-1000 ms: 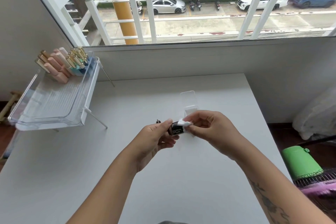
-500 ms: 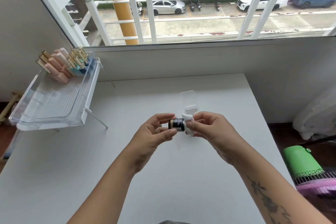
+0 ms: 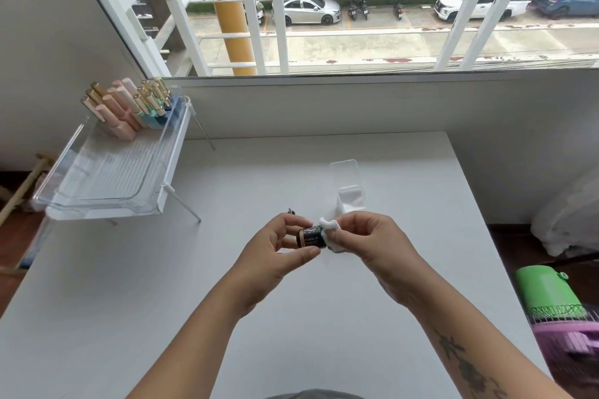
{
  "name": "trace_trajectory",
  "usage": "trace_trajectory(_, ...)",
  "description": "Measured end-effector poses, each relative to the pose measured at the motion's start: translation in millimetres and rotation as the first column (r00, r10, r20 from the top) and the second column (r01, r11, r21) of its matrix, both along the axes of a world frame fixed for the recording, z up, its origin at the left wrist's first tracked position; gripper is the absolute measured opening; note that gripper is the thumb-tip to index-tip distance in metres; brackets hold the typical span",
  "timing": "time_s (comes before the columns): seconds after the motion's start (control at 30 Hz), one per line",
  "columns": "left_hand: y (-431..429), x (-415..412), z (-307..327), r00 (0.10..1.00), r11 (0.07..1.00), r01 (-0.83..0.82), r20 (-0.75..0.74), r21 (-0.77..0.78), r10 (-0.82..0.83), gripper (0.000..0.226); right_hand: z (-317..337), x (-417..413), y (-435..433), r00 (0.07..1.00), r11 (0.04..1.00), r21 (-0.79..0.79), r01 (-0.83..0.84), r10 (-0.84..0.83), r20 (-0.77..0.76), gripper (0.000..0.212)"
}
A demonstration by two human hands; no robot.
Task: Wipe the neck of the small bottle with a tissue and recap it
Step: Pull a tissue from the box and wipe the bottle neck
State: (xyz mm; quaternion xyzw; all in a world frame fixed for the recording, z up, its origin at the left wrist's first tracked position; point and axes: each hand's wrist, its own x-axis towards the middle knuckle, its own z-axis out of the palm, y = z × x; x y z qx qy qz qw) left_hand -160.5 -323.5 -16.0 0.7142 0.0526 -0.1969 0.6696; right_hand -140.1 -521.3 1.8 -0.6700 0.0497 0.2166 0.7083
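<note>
White table [image 3: 162,317]: both hands are held above its middle. Clear tray [image 3: 107,178]: raised on legs at the left, pink and gold tubes [image 3: 126,107] stacked at its far end. Left hand [image 3: 269,256]: closed on the small dark bottle [image 3: 311,237], which is held sideways. Right hand [image 3: 372,243]: white tissue [image 3: 330,226] is pinched over the bottle's neck end

Illegible print on small bottle [image 3: 311,237].
</note>
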Motion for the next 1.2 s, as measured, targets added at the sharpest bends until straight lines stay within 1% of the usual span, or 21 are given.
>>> trace_trajectory(0.1,8,-4,0,0.999,1.000,0.000,-0.052,0.027,0.001,0.029,0,-1,6,0.997,0.995,-0.068,-0.071,0.073,0.025,0.015)
trace_trajectory(0.2,21,-8,-1,0.994,0.998,0.055,-0.096,0.040,-0.051,0.019,-2,-2,17,0.993,0.990,-0.105,-0.099,0.105,0.050,0.012)
trace_trajectory(0.27,30,-11,-4,0.994,0.999,0.040,-0.102,0.036,-0.036,0.016,-4,-3,26,0.993,0.990,-0.096,-0.107,0.112,0.047,0.012)
trace_trajectory(0.37,44,-14,-10,0.993,0.999,-0.031,-0.111,0.008,0.031,0.022,-8,-1,43,0.994,0.992,-0.067,-0.106,0.109,0.029,0.013)
trace_trajectory(0.43,53,-14,-14,0.991,0.998,-0.066,-0.120,-0.011,0.064,0.026,-11,0,54,0.996,0.996,-0.020,-0.088,0.089,0.006,0.016)
trace_trajectory(0.5,63,-13,-19,0.989,0.996,-0.088,-0.123,-0.016,0.085,0.027,-17,2,62,0.999,0.997,0.063,-0.037,0.039,-0.032,0.018)
trace_trajectory(0.6,76,-11,-28,0.980,0.988,-0.152,-0.131,-0.006,0.150,0.025,-26,7,64,0.992,0.986,0.160,0.046,-0.026,-0.122,0.014)
trace_trajectory(0.7,89,-10,-38,0.969,0.982,-0.189,-0.163,-0.001,0.187,0.025,-39,9,66,0.976,0.991,0.129,0.037,-0.008,-0.216,0.025)
trace_trajectory(0.8,104,-7,-49,0.962,0.981,-0.193,-0.191,0.016,0.193,0.025,-57,7,76,0.954,0.994,0.088,0.057,-0.028,-0.297,0.024)
trace_trajectory(0.9,117,-4,-60,0.959,0.984,-0.173,-0.224,0.029,0.175,0.024,-77,5,87,0.932,0.993,0.082,0.086,-0.051,-0.360,0.023)
trace_trajectory(0.93,121,-2,-63,0.958,0.986,-0.163,-0.234,0.033,0.166,0.024,-85,5,90,0.926,0.995,0.052,0.080,-0.055,-0.372,0.021)
trace_trajectory(1.0,130,3,-69,0.957,0.989,-0.141,-0.252,0.039,0.146,0.024,-102,4,94,0.913,0.991,-0.107,0.077,-0.113,-0.393,0.021)
trace_trajectory(1.07,138,8,-75,0.955,0.991,-0.125,-0.266,0.048,0.133,0.026,-121,2,93,0.883,0.942,-0.303,0.141,-0.259,-0.392,0.025)
trace_trajectory(1.1,141,10,-78,0.954,0.992,-0.118,-0.273,0.052,0.128,0.027,-128,2,92,0.868,0.910,-0.371,0.186,-0.330,-0.372,0.025)
trace_trajectory(1.2,148,18,-85,0.950,0.994,-0.097,-0.295,0.044,0.106,0.028,-139,5,88,0.848,0.828,-0.477,0.294,-0.456,-0.270,0.023)
